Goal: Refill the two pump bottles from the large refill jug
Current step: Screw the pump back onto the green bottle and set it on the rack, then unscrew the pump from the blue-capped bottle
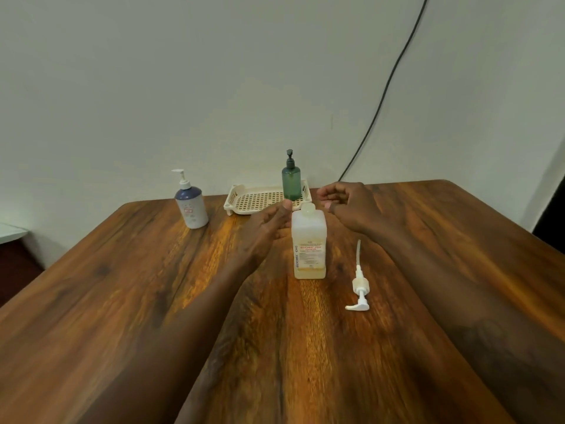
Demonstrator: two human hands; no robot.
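The translucent refill jug [308, 243] stands upright in the middle of the wooden table [153, 286], its neck uncovered and a little yellowish liquid at its bottom. Its white pump head [360, 284] with the long tube lies flat on the table to the right. My left hand [266, 228] is open just left of the jug's shoulder. My right hand [348, 206] hovers open behind and right of the jug's neck. A white-and-blue pump bottle [192, 205] stands at the far left. A green pump bottle [291, 179] stands in the cream basket [244, 200].
The cream slotted basket sits at the table's far edge against the wall. A black cable [394, 68] runs down the wall behind the table. A white surface [9, 232] shows at the left past the table's edge.
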